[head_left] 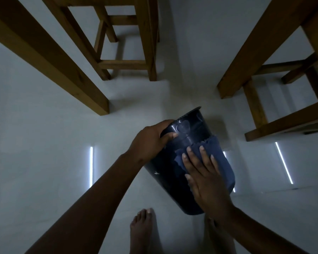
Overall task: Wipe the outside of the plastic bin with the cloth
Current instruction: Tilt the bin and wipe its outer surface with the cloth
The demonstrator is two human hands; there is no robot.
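Observation:
A dark blue plastic bin [173, 173] is held tilted above the pale floor, its rim pointing away from me and its base toward my feet. My left hand [151, 138] grips the bin at its rim, thumb on the outer wall. A blue cloth [218, 162] lies draped over the bin's upper side. My right hand [204, 173] lies flat on the cloth with its fingers spread, pressing it against the bin's outer wall. The bin's inside is hidden.
Thick wooden table legs [50, 57] stand at left and at right [261, 52]. A wooden stool [128, 52] is at the back, another stool [283, 107] at right. My bare feet [145, 230] stand on the glossy white floor [44, 162] below the bin.

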